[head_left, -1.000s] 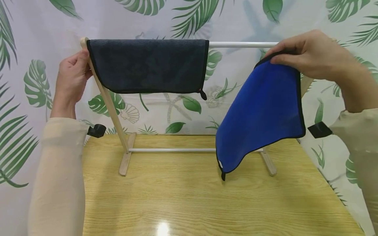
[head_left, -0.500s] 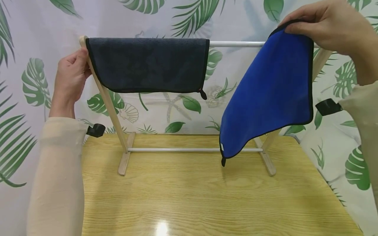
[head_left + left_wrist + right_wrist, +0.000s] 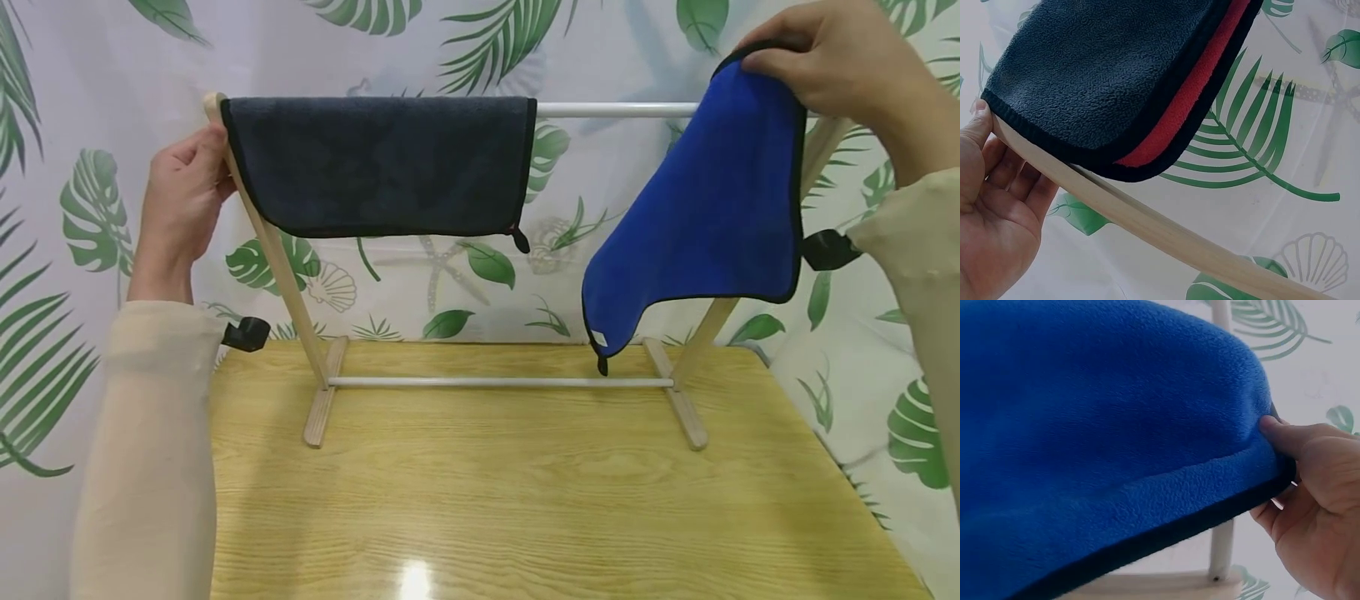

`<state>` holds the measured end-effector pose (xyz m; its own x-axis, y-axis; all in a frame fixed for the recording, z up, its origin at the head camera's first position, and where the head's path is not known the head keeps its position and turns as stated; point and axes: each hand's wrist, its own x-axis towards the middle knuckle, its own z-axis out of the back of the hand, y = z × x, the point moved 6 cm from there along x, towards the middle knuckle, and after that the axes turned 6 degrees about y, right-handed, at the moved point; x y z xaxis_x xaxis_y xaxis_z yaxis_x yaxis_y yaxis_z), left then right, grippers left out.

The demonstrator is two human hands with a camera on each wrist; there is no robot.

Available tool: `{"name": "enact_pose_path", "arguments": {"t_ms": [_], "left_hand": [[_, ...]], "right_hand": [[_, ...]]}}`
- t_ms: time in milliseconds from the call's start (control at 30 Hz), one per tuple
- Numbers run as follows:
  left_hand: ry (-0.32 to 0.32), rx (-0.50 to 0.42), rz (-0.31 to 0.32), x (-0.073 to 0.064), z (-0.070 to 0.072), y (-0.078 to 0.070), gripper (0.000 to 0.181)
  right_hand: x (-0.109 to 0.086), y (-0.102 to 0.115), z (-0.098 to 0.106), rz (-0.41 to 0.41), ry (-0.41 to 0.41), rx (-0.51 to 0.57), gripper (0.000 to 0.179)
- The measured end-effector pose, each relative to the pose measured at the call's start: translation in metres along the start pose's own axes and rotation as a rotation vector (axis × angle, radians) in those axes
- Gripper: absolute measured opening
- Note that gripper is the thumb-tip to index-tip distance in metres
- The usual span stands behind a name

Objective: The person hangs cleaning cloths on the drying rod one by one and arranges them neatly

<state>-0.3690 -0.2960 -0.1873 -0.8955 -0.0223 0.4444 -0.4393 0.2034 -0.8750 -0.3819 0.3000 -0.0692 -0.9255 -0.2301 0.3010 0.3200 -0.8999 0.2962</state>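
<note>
A dark grey towel [image 3: 378,167] with black edging hangs folded over the left half of a rack's white top bar [image 3: 615,109]; its red underside shows in the left wrist view. My left hand [image 3: 182,200] grips the rack's left wooden post [image 3: 281,267] near the top, beside the towel. In my right hand [image 3: 847,79], thumb and fingers pinch the upper edge of a blue towel [image 3: 712,192] with black edging. The blue towel hangs down in front of the bar's right end and part of the right post [image 3: 708,337]. Its far side is hidden.
The rack stands on a wooden table [image 3: 480,500], its feet joined by a lower white rod [image 3: 495,382]. A leaf-patterned cloth [image 3: 442,287] covers the wall close behind. The table's right edge runs down at the right.
My right hand has risen and moved right, lifting the blue towel higher; its lower corner now hangs above the lower rod. The left hand and grey towel stay put.
</note>
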Motion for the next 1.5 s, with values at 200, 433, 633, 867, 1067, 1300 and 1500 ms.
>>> {"name": "enact_pose_path", "arguments": {"t_ms": [200, 433, 633, 867, 1067, 1300, 1500], "left_hand": [[0.013, -0.007, -0.008, 0.001, -0.002, 0.001, 0.031], [0.018, 0.006, -0.007, 0.002, -0.003, 0.003, 0.032], [0.013, 0.001, -0.01, 0.003, -0.002, 0.004, 0.03], [-0.008, 0.0, 0.019, 0.002, 0.001, 0.003, 0.034], [-0.067, -0.006, 0.02, 0.001, 0.004, 0.001, 0.035], [-0.237, 0.115, 0.022, -0.01, 0.004, -0.006, 0.028], [-0.493, 0.306, -0.106, -0.035, -0.008, -0.031, 0.031]], "right_hand": [[-0.001, -0.011, -0.002, -0.061, -0.022, -0.042, 0.044], [-0.005, -0.023, -0.01, -0.112, -0.027, -0.127, 0.051], [-0.009, -0.035, -0.014, -0.169, -0.05, -0.1, 0.058], [-0.014, -0.045, -0.016, -0.206, -0.094, 0.053, 0.057], [-0.014, -0.045, -0.017, -0.187, -0.131, 0.167, 0.056], [-0.013, -0.046, -0.018, -0.185, -0.133, 0.214, 0.059], [-0.013, -0.043, -0.019, -0.179, -0.133, 0.208, 0.058]]}}
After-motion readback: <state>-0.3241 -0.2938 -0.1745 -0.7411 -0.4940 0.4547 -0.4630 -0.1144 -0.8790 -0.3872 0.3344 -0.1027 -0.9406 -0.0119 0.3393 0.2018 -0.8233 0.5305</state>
